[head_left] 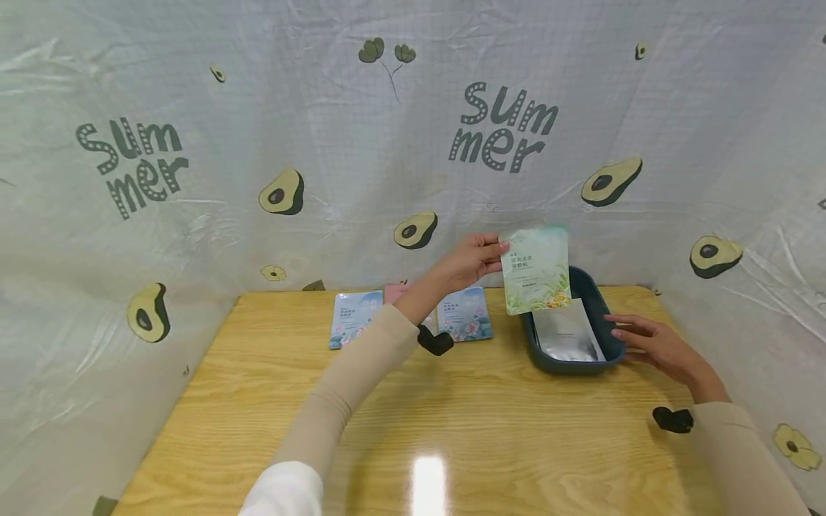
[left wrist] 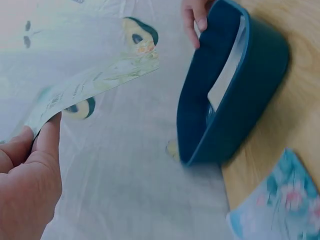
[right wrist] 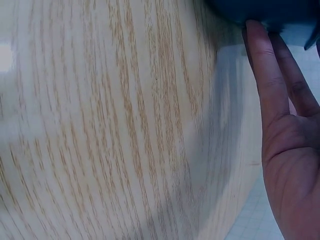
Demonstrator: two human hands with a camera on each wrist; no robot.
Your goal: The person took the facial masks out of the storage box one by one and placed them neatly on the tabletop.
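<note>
My left hand (head_left: pixel 470 264) pinches a pale green printed packet (head_left: pixel 535 269) by its left edge, thumb on one face and fingers behind. The packet is held up above the left side of a dark blue bin (head_left: pixel 574 368), overlapping its rim in the head view. Inside the bin leans a silver-white packet (head_left: pixel 564 333), plain side showing. Against the bin's right wall rest the fingertips of my right hand (head_left: pixel 658 347), its fingers nearly straight in the right wrist view.
Left of the bin, flat on the wooden table (head_left: pixel 490 416), lie a blue floral packet (head_left: pixel 355 315), another blue floral packet (head_left: pixel 466 319) and a pink packet (head_left: pixel 393 291) partly behind my left arm. A curtain (head_left: pixel 335 143) printed with avocados hangs behind the table.
</note>
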